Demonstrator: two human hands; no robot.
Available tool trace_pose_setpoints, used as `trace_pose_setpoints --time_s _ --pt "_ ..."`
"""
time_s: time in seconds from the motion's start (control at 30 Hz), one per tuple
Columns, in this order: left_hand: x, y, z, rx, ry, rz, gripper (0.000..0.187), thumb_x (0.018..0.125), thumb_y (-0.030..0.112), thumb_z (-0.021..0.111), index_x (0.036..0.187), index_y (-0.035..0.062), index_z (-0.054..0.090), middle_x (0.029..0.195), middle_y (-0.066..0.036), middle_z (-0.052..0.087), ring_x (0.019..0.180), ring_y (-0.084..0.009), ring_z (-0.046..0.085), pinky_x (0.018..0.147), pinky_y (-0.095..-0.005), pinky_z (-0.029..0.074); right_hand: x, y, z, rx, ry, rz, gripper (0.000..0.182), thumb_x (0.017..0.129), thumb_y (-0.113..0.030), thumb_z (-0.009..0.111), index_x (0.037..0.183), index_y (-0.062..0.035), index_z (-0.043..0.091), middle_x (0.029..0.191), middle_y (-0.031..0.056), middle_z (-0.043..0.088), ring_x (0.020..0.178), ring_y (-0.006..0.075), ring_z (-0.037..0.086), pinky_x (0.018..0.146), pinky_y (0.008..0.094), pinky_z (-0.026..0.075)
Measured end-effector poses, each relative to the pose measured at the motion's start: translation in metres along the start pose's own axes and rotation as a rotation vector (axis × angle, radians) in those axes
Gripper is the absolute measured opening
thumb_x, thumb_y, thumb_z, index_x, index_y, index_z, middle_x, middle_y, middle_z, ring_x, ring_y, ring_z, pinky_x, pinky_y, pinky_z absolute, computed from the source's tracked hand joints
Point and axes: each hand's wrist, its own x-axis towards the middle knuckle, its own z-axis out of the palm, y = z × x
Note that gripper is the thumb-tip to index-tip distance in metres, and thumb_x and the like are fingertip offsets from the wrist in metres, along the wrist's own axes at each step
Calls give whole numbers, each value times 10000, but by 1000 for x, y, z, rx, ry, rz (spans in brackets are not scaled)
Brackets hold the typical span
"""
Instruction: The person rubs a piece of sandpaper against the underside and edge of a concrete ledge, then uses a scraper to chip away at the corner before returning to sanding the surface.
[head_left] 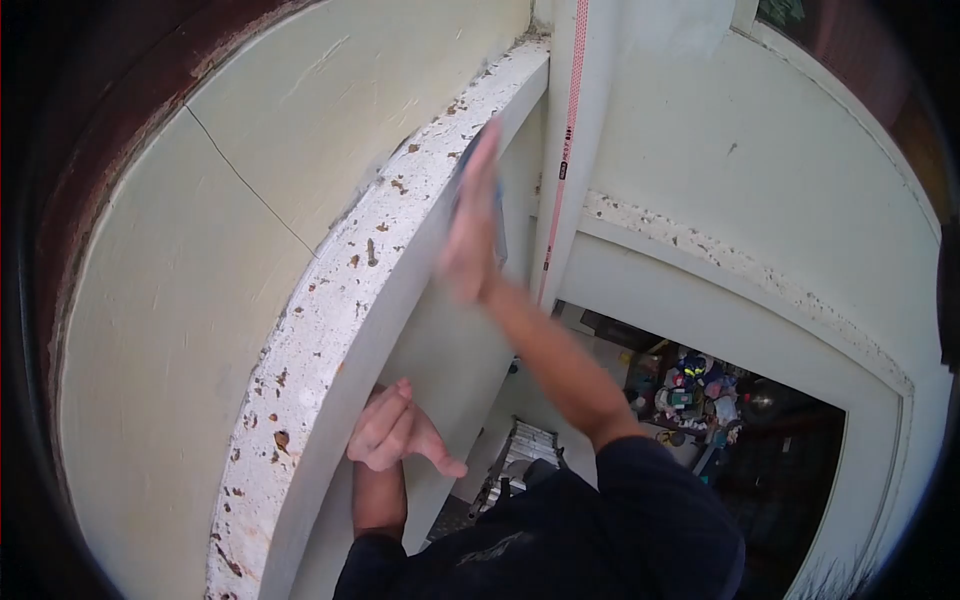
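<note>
My right hand (474, 225) is raised at the outer edge of the white ledge (330, 300), blurred by motion, its fingers stretched upward. Behind its fingers shows part of a dark, flat thing with some blue on it, held against the palm; its kind is hidden. Lower down, my left hand (393, 430) is beside the ledge's front face, fingers curled in and thumb sticking out to the right. Nothing shows in it. Brown specks and chipped spots cover the ledge top.
A pale pipe (606, 100) with red printed markings runs down the wall corner. A second speckled ledge (700, 245) crosses the right wall. Far below stand a metal ladder (530, 442) and a heap of mixed household items (695, 395) in a dark opening. A thin crack marks the left wall (200, 250).
</note>
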Motion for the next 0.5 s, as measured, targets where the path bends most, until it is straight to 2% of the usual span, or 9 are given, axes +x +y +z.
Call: trace_pose_setpoints --time_s 0.07,0.13,0.17,0.2,0.27,0.3,0.37,0.43,0.5 --pt "3 7 -5 31 -102 -36 829 726 817 554 648 -8 554 697 -116 641 593 -226 655 770 -439 575 -20 -56 4 13 -112 -109 1167 854 -733 387 1449 166 -59 1523 388 -12 1432 514 46 1175 519 54" --pt "11 17 -14 15 -159 -169 833 737 820 539 677 -11 569 683 -116 638 570 -239 651 585 -356 570 -17 -40 -12 -35 -193 -123 1154 859 -714 397 1449 166 -60 1523 389 -2 1430 516 56 1173 522 62" --pt "15 19 -22 31 -159 -151 833 737 820 539 677 -11 569 683 -116 638 570 -239 651 585 -356 570 -6 -19 -17 -91 -260 -158 1141 865 -696 407 1449 166 -60 1523 389 7 1429 518 66 1172 525 69" --pt "17 25 -32 7 -126 -144 835 739 824 531 674 -8 563 666 -115 631 551 -239 643 517 -325 530 8 22 -14 -45 -114 -87 1159 834 -674 465 1456 158 -49 1538 364 20 1440 497 57 1174 523 64" --pt "29 43 -49 25 -121 -143 824 748 830 513 660 12 547 629 -104 617 511 -229 626 413 -275 432 3 8 -2 -46 -21 -58 1141 827 -648 480 1462 153 -29 1546 349 33 1446 483 64 1172 528 70" --pt "34 46 -52 49 -115 -136 824 748 830 513 660 12 547 629 -104 617 511 -229 626 413 -275 432 15 -2 1 -75 83 -81 1125 819 -621 495 1468 148 -8 1554 334 45 1452 468 72 1171 534 76" --pt "42 46 -48 28 -174 -128 808 760 825 503 648 26 536 633 -90 622 515 -222 634 418 -271 429 -34 -81 20 -4 -174 -119 1074 820 -583 486 1481 130 30 1557 325 75 1459 453 90 1163 555 74" --pt "44 54 -37 6 -176 -134 796 771 818 496 649 33 535 634 -82 625 516 -222 639 425 -272 436 -56 -115 16 -113 -468 -274 1053 847 -620 439 1488 117 45 1549 333 97 1460 451 94 1155 572 67" --pt "48 61 -35 -40 -187 -123 785 782 812 490 651 39 534 634 -73 627 517 -222 643 432 -273 444 -24 -72 7 -83 -284 -174 1098 843 -696 423 1493 101 40 1561 314 73 1466 437 75 1149 582 26"
